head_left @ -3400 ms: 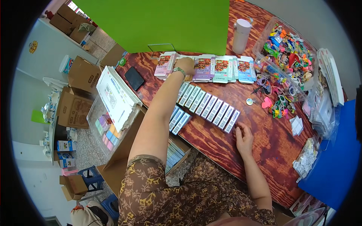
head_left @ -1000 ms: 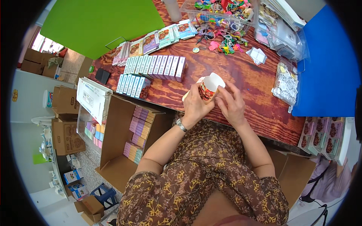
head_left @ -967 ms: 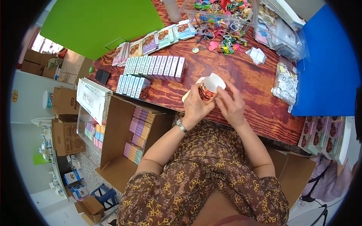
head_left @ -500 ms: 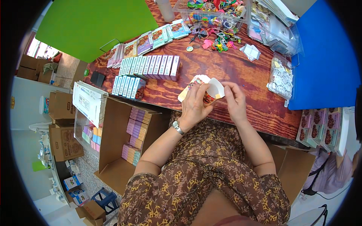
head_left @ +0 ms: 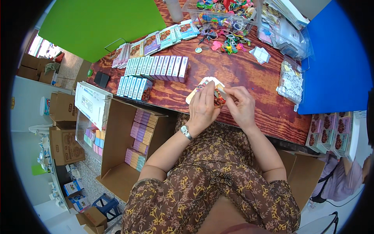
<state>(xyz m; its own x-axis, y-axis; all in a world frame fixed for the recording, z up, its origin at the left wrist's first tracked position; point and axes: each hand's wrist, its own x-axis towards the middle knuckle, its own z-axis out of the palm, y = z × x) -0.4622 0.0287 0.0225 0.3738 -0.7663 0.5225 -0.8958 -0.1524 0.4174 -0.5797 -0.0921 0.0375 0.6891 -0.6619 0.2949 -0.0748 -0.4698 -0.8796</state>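
Note:
At the table's front edge I work on a small flat printed carton [head_left: 192,96], pale yellow with colourful pictures. My left hand [head_left: 203,106], a watch on its wrist, lies over the carton with its fingers pressed on the printed face, steadying it. My right hand [head_left: 241,106] pinches the carton's white flap at its right end between thumb and fingers. Part of the carton is hidden under my left fingers. Left of my hands, finished-looking small boxes [head_left: 168,67] stand upright in two rows.
Flat printed cartons [head_left: 166,38] lie in an overlapping row behind the boxes. A clear bin [head_left: 218,17] of colourful small toys stands at the back, with loose ones before it. White paper pieces [head_left: 260,54] and a bag of white packets [head_left: 289,84] lie right. A cardboard box [head_left: 120,156] stands lower left.
The white flap, raised wide before, is now folded down toward the carton. My right hand has moved slightly left and down with it; my left hand keeps its hold.

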